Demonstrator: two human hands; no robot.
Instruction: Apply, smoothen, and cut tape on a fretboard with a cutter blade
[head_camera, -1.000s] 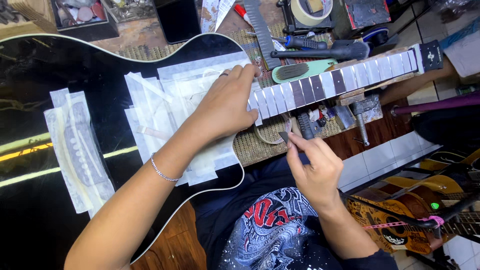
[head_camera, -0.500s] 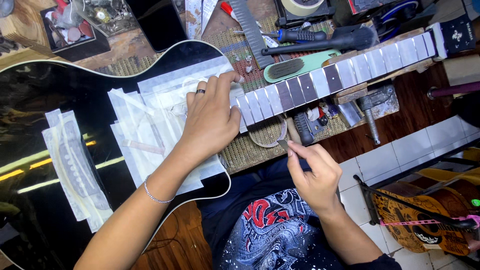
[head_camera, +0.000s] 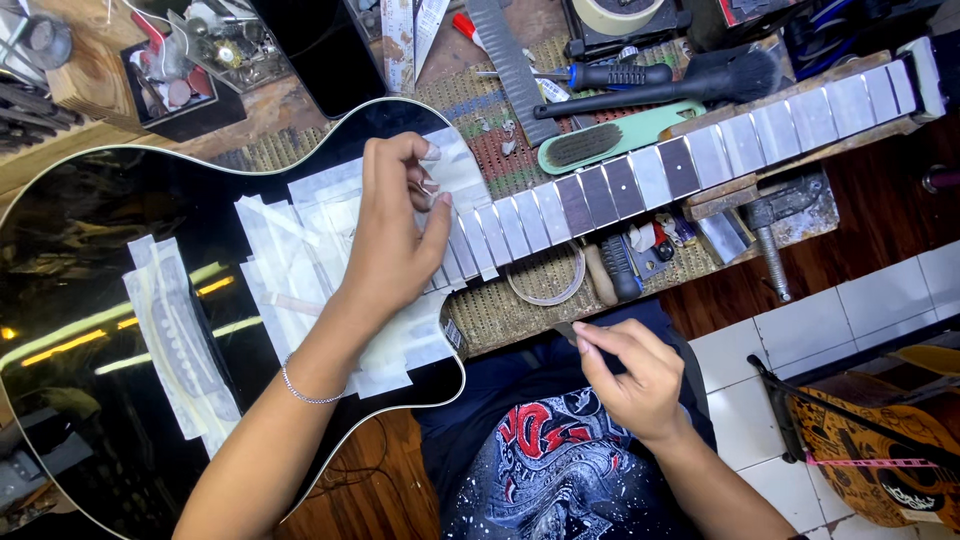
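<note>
a black guitar (head_camera: 120, 300) lies flat on the desk (head_camera: 300, 110), its body to the left and its neck (head_camera: 690, 160) running off to the far right, the frets covered with strips of pale tape. more strips of masking tape (head_camera: 300, 250) cover the body where the neck joins it. the left hand (head_camera: 395, 240) rests on this taped patch, fingers curled, thumb and forefinger pinched at a bit of tape near the neck's end. the right hand (head_camera: 630, 375) hovers near the person's lap, just off the desk's near edge, fingers drawn together around a small dark tool i cannot make out. a roll of tape (head_camera: 548, 280) lies just near of the neck. beyond the neck sit a green wire brush (head_camera: 620, 140) and a screwdriver (head_camera: 600, 77).
</note>
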